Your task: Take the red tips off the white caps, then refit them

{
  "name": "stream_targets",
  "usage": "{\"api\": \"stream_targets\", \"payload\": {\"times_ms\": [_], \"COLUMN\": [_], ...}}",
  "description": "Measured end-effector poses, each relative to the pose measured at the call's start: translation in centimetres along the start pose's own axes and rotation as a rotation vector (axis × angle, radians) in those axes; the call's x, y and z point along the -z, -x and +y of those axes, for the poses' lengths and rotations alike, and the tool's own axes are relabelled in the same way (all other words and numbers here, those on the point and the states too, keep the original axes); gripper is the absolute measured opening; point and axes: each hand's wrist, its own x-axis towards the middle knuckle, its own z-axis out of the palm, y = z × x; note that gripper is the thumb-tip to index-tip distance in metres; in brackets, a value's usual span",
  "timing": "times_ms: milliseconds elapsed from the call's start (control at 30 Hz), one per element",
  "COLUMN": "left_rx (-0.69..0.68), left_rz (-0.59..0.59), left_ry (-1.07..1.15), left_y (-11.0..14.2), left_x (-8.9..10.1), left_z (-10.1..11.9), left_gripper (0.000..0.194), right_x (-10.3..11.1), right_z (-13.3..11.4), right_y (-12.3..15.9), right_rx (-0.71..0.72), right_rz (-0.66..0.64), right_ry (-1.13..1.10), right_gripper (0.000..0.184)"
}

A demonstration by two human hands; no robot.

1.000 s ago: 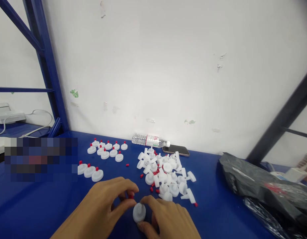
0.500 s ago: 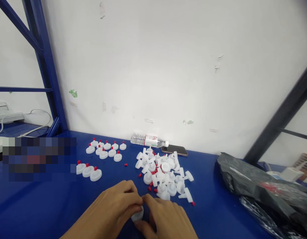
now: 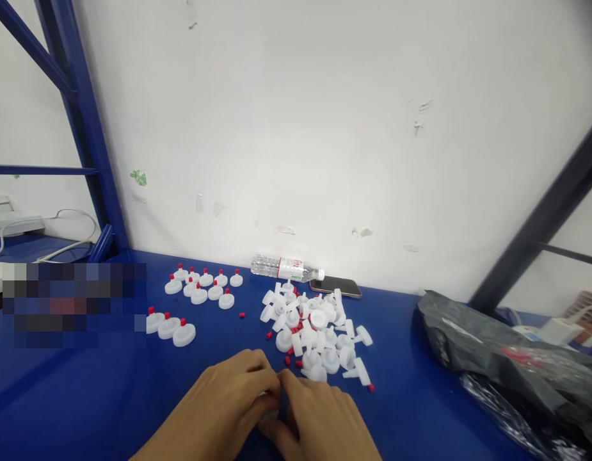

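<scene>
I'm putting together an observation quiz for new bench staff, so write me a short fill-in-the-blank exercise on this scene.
1. The finger-hidden part between the left hand and the right hand shows a sliver of ____.
2. The white caps standing at left each carry a small ____ tip on top.
3. The clear bottle near the wall lies on its ____.
4. The tabletop is coloured ____.

Missing words: white; red; side; blue.

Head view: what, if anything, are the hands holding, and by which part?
A white cap, mostly hidden. The right hand seems to hold it by the rim; where the left hand grips, if at all, cannot be told.
</scene>
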Motion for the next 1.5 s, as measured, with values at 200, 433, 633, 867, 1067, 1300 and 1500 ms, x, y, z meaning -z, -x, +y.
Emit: {"api": "stream_targets", "payload": {"times_ms": [200,433,633,867,1067,1300,1500], "left_rx": [0.043,0.235,0.313,0.302,0.308,0.216,0.159], "left_rz": [0.026,0.159,0.296,0.296,0.369,0.218,0.101], "left_ry": [-0.004,-0.141,-0.21,-0.308,-0.403,-0.305,-0.256], "left_y": [0.0,0.3,0.8,0.7,1.2,0.6,0.3], "left_x": [-0.1,3.6,6.0,5.9,5.4,3.7,1.8], "left_z": [0.2,-3.3,-7.1,-7.4,-5.8,-3.0,-1.3], "left_gripper": [0.026,0.018,0.025,0.034,0.041,0.037,0.037], "right_x": [0.3,0.0,0.5,0.4,0.2,-0.1,0.8], "right_z": [-0.2,0.1,-0.2,0.0,0.0,0.2,1.5], "right_y": [-0.1,0.0,0.0,-0.1,-0.3,-0.1,0.2], "right_rx": [-0.051,-0.048,-0.035,-0.013,-0.009,-0.001,-0.04], "right_rz": [-0.08,-0.051,-0.087,-0.098,-0.086,-0.044,0.179], "right_ry": [-0.035,-0.074,-0.086,-0.082,-0.067,-0.085,-0.079], "right_gripper": [0.023,0.058,0.047,0.038,0.038,0.038,0.03]}}
